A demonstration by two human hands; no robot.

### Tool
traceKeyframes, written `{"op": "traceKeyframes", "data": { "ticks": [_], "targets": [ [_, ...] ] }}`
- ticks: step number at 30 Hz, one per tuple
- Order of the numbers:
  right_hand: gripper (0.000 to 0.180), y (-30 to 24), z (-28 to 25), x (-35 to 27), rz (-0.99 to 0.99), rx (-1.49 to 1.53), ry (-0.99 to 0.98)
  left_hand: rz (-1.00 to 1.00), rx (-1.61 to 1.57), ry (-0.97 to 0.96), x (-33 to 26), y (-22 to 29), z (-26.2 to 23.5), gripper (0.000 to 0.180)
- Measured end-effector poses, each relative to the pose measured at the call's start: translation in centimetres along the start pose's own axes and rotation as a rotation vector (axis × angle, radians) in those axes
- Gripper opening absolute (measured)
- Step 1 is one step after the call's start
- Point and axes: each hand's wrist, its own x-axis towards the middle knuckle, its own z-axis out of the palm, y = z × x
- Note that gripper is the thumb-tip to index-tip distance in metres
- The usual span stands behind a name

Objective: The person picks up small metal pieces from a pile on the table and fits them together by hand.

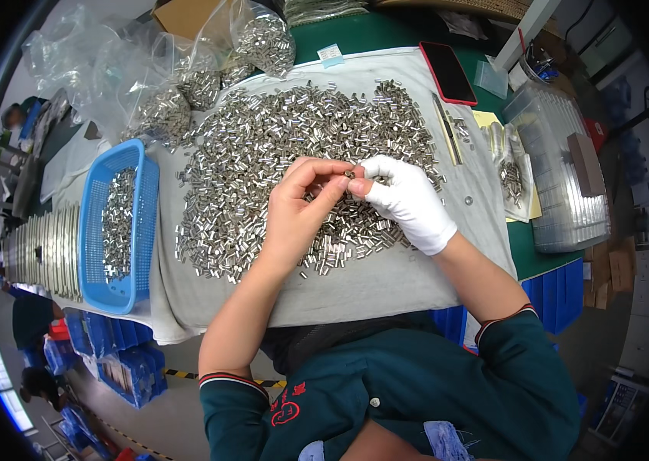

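My bare left hand (299,211) pinches a small metal cylinder (349,175) between thumb and fingertips. From the other side, my right hand (410,201), in a white glove with the thumb tip bare, grips the same piece. Fingertips cover most of it, so its exact shape is hard to make out. Below both hands a wide heap of small shiny metal cylinders (263,138) is spread over a pale grey cloth (386,286).
A blue basket (145,230) partly filled with cylinders stands at left. Clear plastic bags (264,46) of similar parts lie behind. A red-edged phone (447,73), tweezers (447,131) and stacked clear plastic trays (551,169) are at right.
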Motion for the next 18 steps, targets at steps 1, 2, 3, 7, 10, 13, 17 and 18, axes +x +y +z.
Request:
{"op": "traceKeyframes", "data": {
  "ticks": [1, 2, 3, 7, 10, 13, 17, 18],
  "targets": [
    [0.021, 0.0, -0.1, 0.0, 0.000, 0.038, -0.026, 0.077, 0.161, -0.003, 0.0, 0.5, -0.1, 0.013],
    [0.021, 0.0, -0.2, 0.0, 0.000, 0.038, -0.026, 0.155, 0.323, -0.005, 0.0, 0.8, -0.1, 0.013],
    [0.021, 0.0, -0.3, 0.0, 0.067, 0.069, -0.057, 0.155, 0.322, -0.004, -0.1, 0.8, -0.1, 0.013],
    [0.021, 0.4, -0.3, 0.3, 0.117, 0.211, -0.125, 0.296, 0.466, -0.026, -0.2, 0.8, 0.0, 0.017],
    [0.019, 0.3, -0.6, 0.6, 0.286, 0.557, -0.215, 0.264, 0.443, -0.022, -0.1, 0.8, -0.1, 0.019],
    [0.017, 2.0, -1.4, 1.4, 0.446, 0.858, -0.280, 0.176, 0.484, 0.012, 0.3, 1.4, -0.7, 0.023],
    [0.018, 2.0, -1.7, 1.7, 0.603, 1.189, -0.363, 0.158, 1.155, -0.193, 0.7, 2.4, -2.5, 0.031],
    [0.018, 2.0, -1.6, 1.7, 0.603, 1.188, -0.366, 0.137, 1.161, -0.282, 0.6, 2.0, -2.7, 0.032]
  ]
}}
